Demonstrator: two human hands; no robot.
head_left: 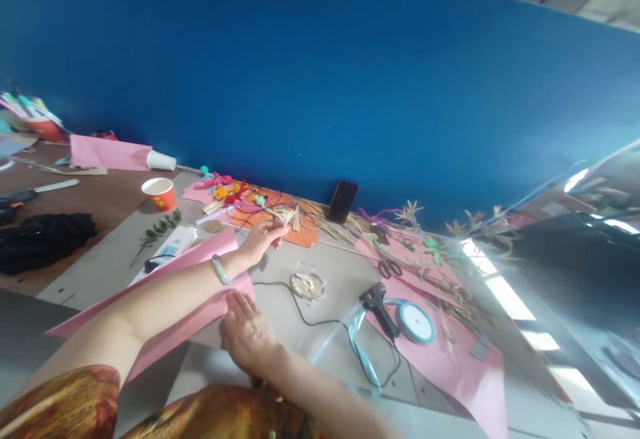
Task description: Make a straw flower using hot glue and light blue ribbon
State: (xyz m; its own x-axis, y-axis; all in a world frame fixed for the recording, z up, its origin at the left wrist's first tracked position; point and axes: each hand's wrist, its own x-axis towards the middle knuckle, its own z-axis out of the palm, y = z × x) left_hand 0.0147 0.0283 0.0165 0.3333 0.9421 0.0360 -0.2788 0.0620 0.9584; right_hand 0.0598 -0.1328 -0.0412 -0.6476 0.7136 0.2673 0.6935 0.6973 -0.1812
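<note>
My left hand (pixel 265 239), with a pale green bangle above the wrist, reaches over the table. Its thumb and fingers are pinched together on a pale dried-husk flower (pixel 287 216). Behind that flower lies an orange sheet (pixel 306 235) strewn with thin stems. My right hand (pixel 249 332) is low and nearer to me, back upward, fingers stretched out flat onto the end of a long pink paper sheet (pixel 193 319). Nothing shows in its grasp. A round ring dish of pale husk scraps (pixel 307 286) is to the right of both hands.
A black glue gun (pixel 379 306) with its cord lies right of centre, beside a light-blue ribbon roll (pixel 416 322) and scissors (pixel 390 268). A phone (pixel 343 202) leans against the blue wall. A paper cup (pixel 160 194) and power strip (pixel 173 247) are at left.
</note>
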